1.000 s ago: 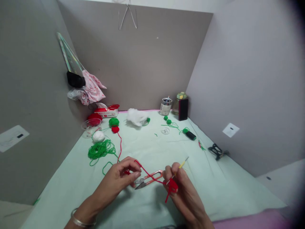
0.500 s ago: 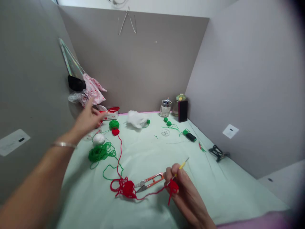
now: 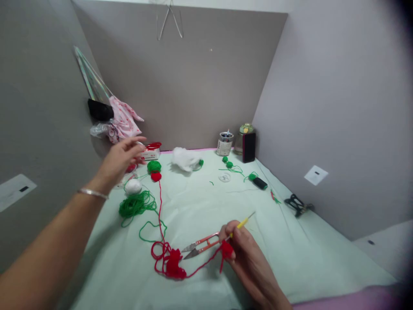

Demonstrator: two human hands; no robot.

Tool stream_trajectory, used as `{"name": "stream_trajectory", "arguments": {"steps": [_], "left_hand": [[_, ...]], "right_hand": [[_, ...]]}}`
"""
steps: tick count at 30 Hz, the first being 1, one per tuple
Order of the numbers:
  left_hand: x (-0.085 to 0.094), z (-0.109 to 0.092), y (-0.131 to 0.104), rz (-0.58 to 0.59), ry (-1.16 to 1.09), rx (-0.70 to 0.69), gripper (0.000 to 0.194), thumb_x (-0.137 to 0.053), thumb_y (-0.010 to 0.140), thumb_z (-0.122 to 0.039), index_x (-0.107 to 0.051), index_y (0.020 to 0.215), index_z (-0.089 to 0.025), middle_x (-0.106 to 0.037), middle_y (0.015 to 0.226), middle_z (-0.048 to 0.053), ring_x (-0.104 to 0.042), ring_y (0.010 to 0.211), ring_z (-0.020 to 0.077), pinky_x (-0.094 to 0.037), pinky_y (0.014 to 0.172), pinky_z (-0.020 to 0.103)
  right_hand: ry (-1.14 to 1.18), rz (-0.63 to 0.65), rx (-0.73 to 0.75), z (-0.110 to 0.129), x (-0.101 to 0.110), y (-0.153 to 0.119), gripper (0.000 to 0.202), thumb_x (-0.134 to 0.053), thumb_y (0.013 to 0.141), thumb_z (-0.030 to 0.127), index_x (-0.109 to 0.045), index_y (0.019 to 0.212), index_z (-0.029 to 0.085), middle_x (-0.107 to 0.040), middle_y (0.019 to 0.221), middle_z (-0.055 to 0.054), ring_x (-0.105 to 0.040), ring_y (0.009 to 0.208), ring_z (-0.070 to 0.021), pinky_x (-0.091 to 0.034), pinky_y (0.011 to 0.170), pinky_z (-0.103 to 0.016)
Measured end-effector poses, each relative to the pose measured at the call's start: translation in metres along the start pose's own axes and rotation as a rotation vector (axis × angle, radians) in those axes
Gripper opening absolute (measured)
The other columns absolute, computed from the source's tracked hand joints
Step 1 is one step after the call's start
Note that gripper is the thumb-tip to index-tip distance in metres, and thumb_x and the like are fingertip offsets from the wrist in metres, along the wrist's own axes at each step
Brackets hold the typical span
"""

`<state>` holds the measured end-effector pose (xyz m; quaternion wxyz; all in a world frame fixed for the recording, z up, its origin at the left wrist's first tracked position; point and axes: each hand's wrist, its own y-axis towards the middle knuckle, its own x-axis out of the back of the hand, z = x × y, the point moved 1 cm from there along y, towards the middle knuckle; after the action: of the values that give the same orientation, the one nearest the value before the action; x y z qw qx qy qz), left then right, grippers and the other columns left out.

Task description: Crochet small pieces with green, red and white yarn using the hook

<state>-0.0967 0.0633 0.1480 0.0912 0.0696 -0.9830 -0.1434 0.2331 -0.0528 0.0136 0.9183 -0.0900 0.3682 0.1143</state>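
My left hand [image 3: 124,157] reaches out to the far left, fingers spread and nothing seen in them, near a small white and red box [image 3: 150,154]. In my right hand [image 3: 241,245] is a crochet hook [image 3: 244,222] with a yellow handle, its tip pointing up and right. The same hand holds a small red crochet piece [image 3: 227,249]. A red strand runs from that piece to a loose heap of red yarn [image 3: 174,263]. Thread snips [image 3: 203,244] with orange handles lie between heap and hand, blades to the left; their handle end meets the fingers.
Green yarn [image 3: 135,206], a white ball [image 3: 133,186], a green ball [image 3: 154,167] and a red piece [image 3: 156,176] lie on the left. Farther back are white stuffing [image 3: 185,159], a tin [image 3: 225,144], a jar [image 3: 238,140] and a phone [image 3: 248,147]. A black clip-like object [image 3: 297,205] sits right.
My left hand has moved slightly right and its fingers have levelled toward the box. My right hand has shifted a little left with the hook and red piece. The red yarn heap has changed shape.
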Motion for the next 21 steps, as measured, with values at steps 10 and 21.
{"name": "stream_trajectory", "arguments": {"steps": [10,21], "left_hand": [[-0.128,-0.008,-0.173,0.25,-0.835,0.401,0.072,-0.077,0.08,-0.067,-0.064,0.141,-0.031,-0.048,0.159,0.015,-0.048,0.144,0.0441,-0.061,0.098,0.055],[-0.137,0.003,-0.167,-0.072,-0.93,0.385,0.035,-0.058,0.1,-0.053,-0.071,0.099,-0.02,-0.064,0.116,0.009,-0.059,0.12,0.0251,-0.06,0.09,0.032]], "right_hand": [[-0.22,-0.227,0.364,0.001,-0.022,-0.001,0.025,-0.082,0.085,0.047,-0.078,0.089,0.022,-0.076,0.086,-0.003,-0.049,0.051,-0.0051,-0.044,0.057,-0.023],[-0.252,-0.15,0.438,-0.003,-0.03,-0.009,0.019,-0.077,0.091,0.043,-0.08,0.09,0.025,-0.08,0.088,-0.003,-0.052,0.049,-0.0048,-0.043,0.051,-0.021]]}}
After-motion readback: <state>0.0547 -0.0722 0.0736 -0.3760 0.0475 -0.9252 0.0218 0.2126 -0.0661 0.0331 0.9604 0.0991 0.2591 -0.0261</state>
